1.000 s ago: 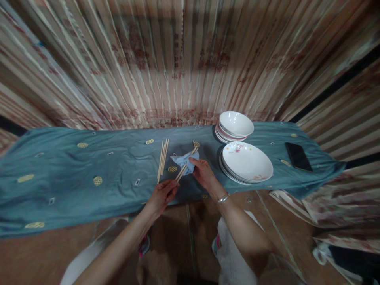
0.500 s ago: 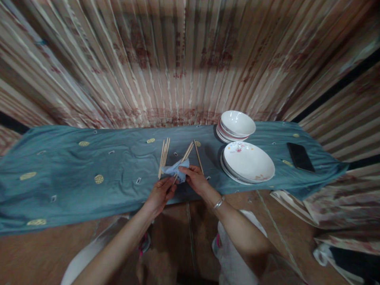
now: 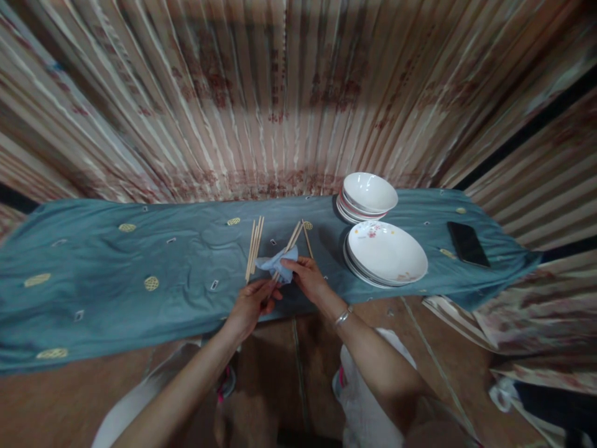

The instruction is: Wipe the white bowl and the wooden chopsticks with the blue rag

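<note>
My left hand (image 3: 257,302) is closed round the lower ends of a pair of wooden chopsticks (image 3: 293,236), held aslant above the table's front part. My right hand (image 3: 305,275) pinches a light blue cloth (image 3: 282,264) that is wrapped round the middle of the same chopsticks. Just left of the cloth, several loose chopsticks (image 3: 254,246) lie side by side on the tablecloth. Another chopstick (image 3: 308,240) lies to the right, behind my right hand, its near end hidden by the hand.
A stack of bowls (image 3: 370,193) stands at the back right, with a stack of plates (image 3: 388,252) in front of it. Farther right lies a black phone (image 3: 467,244). The green tablecloth (image 3: 107,267) covers the long table, and a patterned curtain (image 3: 298,112) hangs behind it.
The view has shifted slightly, moving the scene a little left. Both hands keep their hold on the chopsticks and the cloth, with only a small shift along the sticks.
</note>
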### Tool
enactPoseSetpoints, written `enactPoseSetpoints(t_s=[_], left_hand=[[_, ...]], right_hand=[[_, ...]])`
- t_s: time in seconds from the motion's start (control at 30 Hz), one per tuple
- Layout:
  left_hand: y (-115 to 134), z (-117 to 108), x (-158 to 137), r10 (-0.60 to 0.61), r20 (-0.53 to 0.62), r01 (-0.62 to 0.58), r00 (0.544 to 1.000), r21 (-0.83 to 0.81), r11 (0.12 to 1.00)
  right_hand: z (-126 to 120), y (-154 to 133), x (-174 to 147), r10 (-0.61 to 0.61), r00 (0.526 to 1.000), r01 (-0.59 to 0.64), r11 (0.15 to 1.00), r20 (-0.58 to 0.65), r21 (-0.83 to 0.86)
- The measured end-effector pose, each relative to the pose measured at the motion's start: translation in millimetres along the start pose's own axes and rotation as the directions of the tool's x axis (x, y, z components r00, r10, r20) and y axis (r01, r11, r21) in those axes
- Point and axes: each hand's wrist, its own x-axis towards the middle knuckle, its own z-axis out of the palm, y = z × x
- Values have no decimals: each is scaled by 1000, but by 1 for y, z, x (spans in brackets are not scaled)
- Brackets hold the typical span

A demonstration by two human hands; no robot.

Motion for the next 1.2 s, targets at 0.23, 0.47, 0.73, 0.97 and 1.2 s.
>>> enactPoseSetpoints(t_s=[0.23, 0.47, 0.73, 0.97, 1.2], left_hand=[[0, 1, -2, -4, 37, 4, 999, 5, 1000], [-3, 0, -4, -27, 57, 26, 998, 20, 999], [-6, -2, -5, -78, 71, 77, 994, 24, 997], [-5, -2, -7, -84, 81, 84, 993, 0, 996], [-3, -3, -7, -68, 87, 70, 994, -18, 997]], right_hand=[[-4, -12, 5, -25, 998, 26, 999, -49, 32], [-15, -28, 12, -99, 991, 103, 993, -88, 50], [-28, -40, 17, -135, 983, 144, 987, -123, 73], [-27, -37, 17, -97, 990, 106, 991, -104, 85], [-16, -28, 13, -74, 995, 80, 993, -69, 90]])
